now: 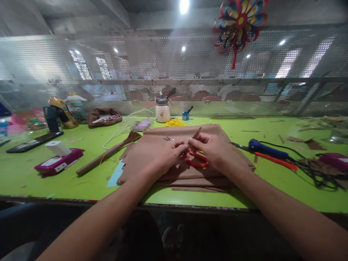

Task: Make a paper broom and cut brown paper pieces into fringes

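My left hand (175, 152) and my right hand (209, 146) meet over a stack of brown sheets (152, 156). Both are closed in a pinch, fingertips nearly touching, on a small narrow brown strip (198, 132). Its upper end sticks out above my right fingers; the lower end is hidden by the fingertips. Under my hands, red-handled scissors (198, 160) lie on the stack, their metal tips showing beyond my left hand and the middle covered.
Left of the stack lie a brown rolled piece with a fringed end (106, 156), a purple power strip (59, 161) and a phone (35, 141). Behind stand a white jug (162, 110) and yellow strands (175, 122). To the right are a blue-handled corded tool (268, 149) and a red-handled tool (277, 161).
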### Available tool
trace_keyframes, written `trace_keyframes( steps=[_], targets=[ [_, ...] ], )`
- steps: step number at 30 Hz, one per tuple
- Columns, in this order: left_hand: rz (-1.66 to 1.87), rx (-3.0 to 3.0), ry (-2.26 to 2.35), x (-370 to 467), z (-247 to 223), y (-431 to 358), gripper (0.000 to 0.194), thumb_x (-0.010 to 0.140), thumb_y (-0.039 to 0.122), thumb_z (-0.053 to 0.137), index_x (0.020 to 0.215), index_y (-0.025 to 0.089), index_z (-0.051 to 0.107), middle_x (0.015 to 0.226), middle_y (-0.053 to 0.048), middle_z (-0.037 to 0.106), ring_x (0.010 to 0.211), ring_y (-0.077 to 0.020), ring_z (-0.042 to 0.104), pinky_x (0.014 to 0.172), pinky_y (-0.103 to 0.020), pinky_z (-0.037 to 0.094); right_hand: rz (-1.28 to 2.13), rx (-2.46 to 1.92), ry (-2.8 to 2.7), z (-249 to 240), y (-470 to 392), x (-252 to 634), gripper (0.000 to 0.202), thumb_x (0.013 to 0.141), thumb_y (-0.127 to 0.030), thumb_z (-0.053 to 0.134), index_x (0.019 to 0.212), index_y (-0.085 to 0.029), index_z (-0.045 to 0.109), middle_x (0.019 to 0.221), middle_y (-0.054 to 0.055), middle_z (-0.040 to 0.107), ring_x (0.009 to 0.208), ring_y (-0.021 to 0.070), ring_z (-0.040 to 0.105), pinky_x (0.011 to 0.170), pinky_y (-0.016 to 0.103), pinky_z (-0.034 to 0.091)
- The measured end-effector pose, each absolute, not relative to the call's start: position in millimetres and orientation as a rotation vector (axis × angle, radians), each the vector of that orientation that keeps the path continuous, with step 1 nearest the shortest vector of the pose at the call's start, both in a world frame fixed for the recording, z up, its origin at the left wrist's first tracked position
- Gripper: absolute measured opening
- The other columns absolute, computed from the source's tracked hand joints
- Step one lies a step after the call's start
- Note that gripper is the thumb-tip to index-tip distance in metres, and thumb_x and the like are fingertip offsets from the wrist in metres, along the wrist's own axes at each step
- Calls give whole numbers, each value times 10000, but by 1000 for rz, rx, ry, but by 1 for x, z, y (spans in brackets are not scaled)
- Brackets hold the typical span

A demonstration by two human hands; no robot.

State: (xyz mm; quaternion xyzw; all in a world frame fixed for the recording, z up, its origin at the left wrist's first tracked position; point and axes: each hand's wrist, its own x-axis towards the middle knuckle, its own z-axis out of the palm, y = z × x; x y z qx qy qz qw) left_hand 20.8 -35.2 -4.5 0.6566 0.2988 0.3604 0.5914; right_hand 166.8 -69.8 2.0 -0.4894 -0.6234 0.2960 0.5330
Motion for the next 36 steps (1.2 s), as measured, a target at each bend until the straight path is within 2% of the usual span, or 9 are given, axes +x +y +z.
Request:
trace_keyframes(
  steps=[6,10,14,20,26,31,33,36],
  targets=[
    [935,1849,836,18,-5,-30,195,698,196,459,513,136,474,450,51,421,451,-64,362,450,-187,267,265,-1157,-1699,-8,-73,159,170,797,-280,500,767,-173,629,705,35,643,652,151,576,636,259,432],
    [984,1968,941,18,-3,-33,188,669,158,443,484,140,469,426,53,403,445,-72,374,443,-190,261,109,-1103,-1769,-24,-66,158,166,815,-236,466,829,-173,618,786,58,645,727,164,578,693,267,422],
    [973,1980,963,18,2,-39,222,671,164,415,452,144,442,428,41,409,451,-78,390,451,-194,273,115,-1142,-1762,-16,-69,157,160,816,-252,464,787,-177,603,752,48,642,697,156,575,660,252,423],
    [957,1995,903,15,8,-42,217,666,175,393,463,145,464,441,30,440,461,-87,400,465,-200,293,222,-1419,-1673,11,-82,151,209,794,-283,500,705,-161,645,537,9,615,457,124,521,474,227,372],
    [943,1961,983,17,3,-40,215,672,174,413,466,146,468,413,37,424,436,-83,394,443,-195,286,73,-1206,-1799,-13,-72,156,170,821,-238,461,779,-166,609,733,48,645,656,146,570,626,239,415],
    [875,1897,940,18,-4,-33,191,680,173,441,492,143,459,426,46,418,418,-67,371,425,-187,267,-67,-1275,-1903,-3,-77,157,157,804,-235,488,723,-161,601,706,59,636,654,151,562,628,245,409],
    [866,1798,856,17,-6,-30,172,690,187,459,527,137,481,459,39,442,426,-65,384,418,-186,267,11,-1333,-1893,11,-83,159,150,793,-244,510,746,-165,628,700,53,650,639,150,571,613,241,418],
    [867,1537,641,15,-7,-27,122,714,206,481,650,122,542,560,13,503,469,-67,433,427,-180,292,264,-1323,-1858,20,-85,166,180,795,-290,521,880,-203,653,756,34,677,654,156,593,610,251,443]
  ],
)
